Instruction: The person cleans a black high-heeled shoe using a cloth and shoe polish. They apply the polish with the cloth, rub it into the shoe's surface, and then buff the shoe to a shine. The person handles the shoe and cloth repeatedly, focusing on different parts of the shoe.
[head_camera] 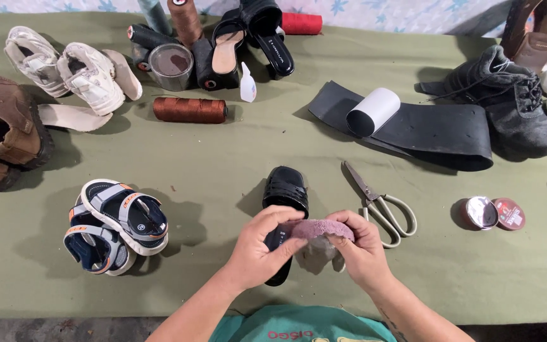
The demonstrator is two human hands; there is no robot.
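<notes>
Olive-green cloth covers the bench (pixel 235 158), and the things on it run left to right. At 9 o'clock lie 2 brown boots (pixel 4 130) and, beyond them, 2 white sneakers (pixel 64 66) with loose insoles. Nearer the body, at 8 o'clock, 2 small strapped sandals (pixel 116 225) are stacked one on the other.

At the middle the left hand (pixel 262 250) closes its fingers around a small glossy black shoe (pixel 284 193). The shoe's long axis runs from 12 to 6 o'clock, toe pointing away from the body, heel end hidden under the hands. The right hand (pixel 363 250) pinches a mauve-grey cloth (pixel 319 231) against the shoe's near end; the left thumb touches the same cloth. So both hands grip, and the cloth lies between them, folded over the heel. The left hand sits nearer the shoe's body, the right nearer the cloth's free edge.

Just beside the right hand, at 2 o'clock from it, lie scissors (pixel 380 206), blades pointing to 11 o'clock. Further right stands an open round tin (pixel 481 213) with its lid (pixel 509 214) touching it. At 1 o'clock a black rubber sheet (pixel 438 130) carries a white roll (pixel 373 111), and a dark boot (pixel 508 101) stands beyond.
</notes>
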